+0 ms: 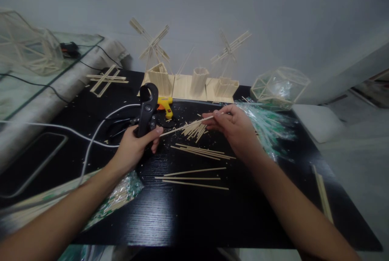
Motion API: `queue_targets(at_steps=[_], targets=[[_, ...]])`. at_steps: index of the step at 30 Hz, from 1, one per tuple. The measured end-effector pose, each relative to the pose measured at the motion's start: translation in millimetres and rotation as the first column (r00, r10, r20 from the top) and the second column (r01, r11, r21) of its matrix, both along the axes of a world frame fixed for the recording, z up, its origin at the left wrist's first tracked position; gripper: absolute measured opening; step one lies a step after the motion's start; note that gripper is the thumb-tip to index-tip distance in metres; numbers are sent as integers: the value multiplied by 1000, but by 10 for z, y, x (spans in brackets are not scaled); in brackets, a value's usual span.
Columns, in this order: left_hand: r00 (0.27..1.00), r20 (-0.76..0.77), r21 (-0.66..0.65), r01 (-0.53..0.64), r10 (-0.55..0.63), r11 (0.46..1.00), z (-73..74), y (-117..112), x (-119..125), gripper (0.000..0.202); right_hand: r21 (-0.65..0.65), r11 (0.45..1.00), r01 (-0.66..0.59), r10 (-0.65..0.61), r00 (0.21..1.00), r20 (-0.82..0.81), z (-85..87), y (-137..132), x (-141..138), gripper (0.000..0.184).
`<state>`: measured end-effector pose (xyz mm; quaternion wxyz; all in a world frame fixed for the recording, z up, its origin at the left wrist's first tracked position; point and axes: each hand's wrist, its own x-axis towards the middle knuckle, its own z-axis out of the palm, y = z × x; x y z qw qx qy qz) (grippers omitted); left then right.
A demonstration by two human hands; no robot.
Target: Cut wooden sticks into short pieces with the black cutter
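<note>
My left hand (136, 145) is closed around a black hand cutter with a hooked jaw (148, 107), which points up and away from me. A thin wooden stick (185, 126) spans the gap between my hands; its left end meets my left thumb and fingertips. My right hand (234, 127) pinches the other end between thumb and fingers. Beneath the stick lies a pile of short cut pieces (196, 130). Nearer to me rest a bundle of longer sticks (202, 151) and three separate sticks (194, 178) on the black table (188, 216).
Behind the cutter lies a yellow glue gun (165, 106). Stick-built windmill models (161, 78) stand along the back. Plastic-wrapped sticks (121, 194) lie front left, with green-and-clear packaging (267, 125) at right. A white cable (91, 147) crosses the left side. Geometric stick frames (281, 86) flank the workspace.
</note>
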<state>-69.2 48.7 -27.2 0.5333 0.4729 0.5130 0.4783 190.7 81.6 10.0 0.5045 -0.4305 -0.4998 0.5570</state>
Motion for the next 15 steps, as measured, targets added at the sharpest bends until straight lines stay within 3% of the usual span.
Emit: queue_targets(at_steps=[3,6,8,11,15], targets=[[997,-28,8,-75,76,997,16,4,13,29,3,1000,-3,3,998,56,36,16,44,33],[985,-10,30,-171,172,985,21,18,12,22,12,997,-77,71,964,255,73,38,128,34],[984,-22,47,-176,177,983,15,27,1,22,21,982,-190,160,877,453,88,26,162,30],[992,-83,59,-94,99,994,7,25,5,24,-10,927,-374,287,692,662,95,-64,112,15],[984,-180,29,11,-5,1000,12,-21,71,25,-74,854,-515,415,588,694,67,-230,-75,7]])
